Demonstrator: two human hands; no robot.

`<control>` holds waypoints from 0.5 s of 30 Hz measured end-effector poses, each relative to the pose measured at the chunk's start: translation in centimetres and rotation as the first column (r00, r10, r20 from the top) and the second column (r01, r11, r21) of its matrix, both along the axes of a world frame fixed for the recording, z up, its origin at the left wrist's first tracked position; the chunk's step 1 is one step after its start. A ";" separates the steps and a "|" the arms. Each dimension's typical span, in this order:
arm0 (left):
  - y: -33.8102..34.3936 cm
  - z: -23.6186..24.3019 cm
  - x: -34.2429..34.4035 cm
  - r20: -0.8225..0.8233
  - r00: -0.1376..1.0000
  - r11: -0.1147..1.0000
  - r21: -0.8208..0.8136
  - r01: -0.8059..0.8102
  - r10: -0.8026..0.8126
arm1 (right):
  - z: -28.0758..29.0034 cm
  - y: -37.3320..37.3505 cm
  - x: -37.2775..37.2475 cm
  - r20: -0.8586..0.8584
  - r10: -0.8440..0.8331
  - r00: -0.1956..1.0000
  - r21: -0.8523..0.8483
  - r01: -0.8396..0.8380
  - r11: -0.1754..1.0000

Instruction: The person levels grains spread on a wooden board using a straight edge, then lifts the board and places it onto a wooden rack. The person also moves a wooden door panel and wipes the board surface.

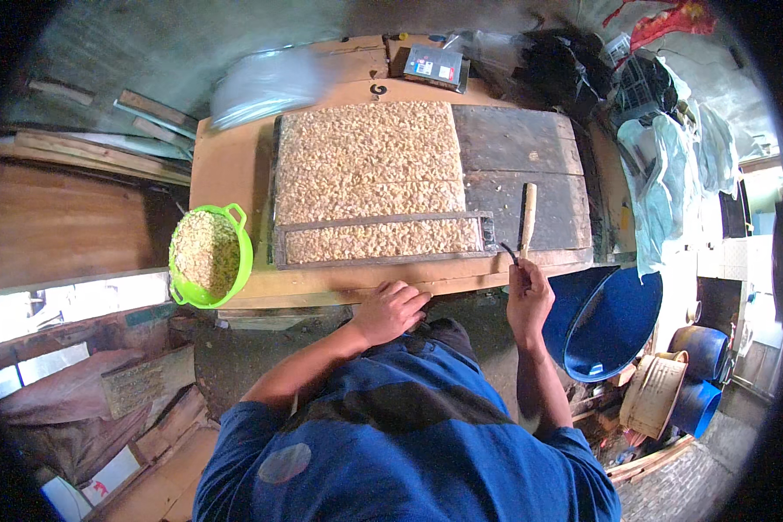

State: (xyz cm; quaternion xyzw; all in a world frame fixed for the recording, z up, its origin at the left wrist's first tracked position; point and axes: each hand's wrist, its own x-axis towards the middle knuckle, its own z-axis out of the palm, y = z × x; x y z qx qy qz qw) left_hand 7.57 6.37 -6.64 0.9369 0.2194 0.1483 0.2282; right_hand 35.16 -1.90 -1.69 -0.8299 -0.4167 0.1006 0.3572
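Observation:
My right hand point(529, 291) is closed on a thin dark curved item point(510, 252), beside a pale wooden stick point(527, 217) over the dark board point(518, 143). My left hand point(390, 311) has curled fingers at the table's front edge; what they hold, if anything, is hidden. A broad slab of pale, crumbly pieces point(365, 152) covers the board's left part. A narrow wooden frame point(383, 217) crosses its front, surrounding a strip of the same pieces. A green basin point(237, 270) full of similar loose pieces sits at the table's left end.
The wooden table point(232, 165) carries clear plastic point(265, 83) and a flat dark case point(431, 65) at the back. Pale plastic sheeting point(648, 191) hangs right. Blue tubs point(609, 326) and a beige container point(648, 396) stand below right. Planks point(87, 152) lie along the left wall.

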 end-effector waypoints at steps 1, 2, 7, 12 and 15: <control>-0.2 -0.5 0.7 -0.038 0.999 0.999 0.025 0.028 -0.027 | -0.1 -0.4 0.2 -0.001 0.007 1.000 0.019 -0.007 1.000; -0.4 -1.1 1.4 -0.027 0.999 0.998 0.052 0.025 -0.024 | -0.2 -0.7 0.4 -0.007 0.008 1.000 0.040 -0.007 0.999; -0.9 -4.0 3.2 -0.090 0.995 0.990 0.128 0.050 -0.038 | -0.8 -2.5 2.0 -0.057 -0.007 0.998 0.033 0.009 0.999; -0.2 -5.6 3.6 -0.146 0.988 0.977 0.198 0.073 -0.044 | -1.9 -3.4 3.9 -0.144 -0.061 0.988 0.086 0.074 0.993; 0.1 -6.0 3.6 -0.130 0.990 0.974 0.212 0.081 -0.054 | -2.6 -3.4 6.0 -0.223 -0.125 0.967 0.131 0.156 0.979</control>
